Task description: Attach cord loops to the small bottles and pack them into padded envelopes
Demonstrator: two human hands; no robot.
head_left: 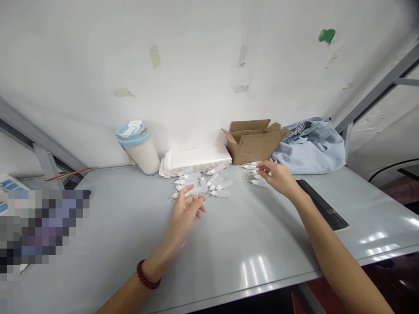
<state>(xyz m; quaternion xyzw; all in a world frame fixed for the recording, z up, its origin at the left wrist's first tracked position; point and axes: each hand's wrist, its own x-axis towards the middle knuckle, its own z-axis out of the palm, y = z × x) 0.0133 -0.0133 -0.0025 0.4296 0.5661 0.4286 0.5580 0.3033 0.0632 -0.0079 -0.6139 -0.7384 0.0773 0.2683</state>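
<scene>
My left hand (189,212) hovers over the table just in front of a loose pile of small translucent plastic bottles (220,193). Its fingers are loosely bent and apart, and nothing shows in them. These bottles have white caps and thin loops of string. To the right, a smaller group of the same bottles (259,182) lies side by side. My right hand (277,178) reaches over that group, thumb and forefinger pinched at one bottle there; the fingers partly cover it.
Behind the pile lies a stack of flat white cartons (198,158). An open cardboard box (253,148), a blue cloth bag (309,150) and a lidded cup (139,150) stand along the wall. A dark tablet-like slab (322,205) lies beside my right forearm.
</scene>
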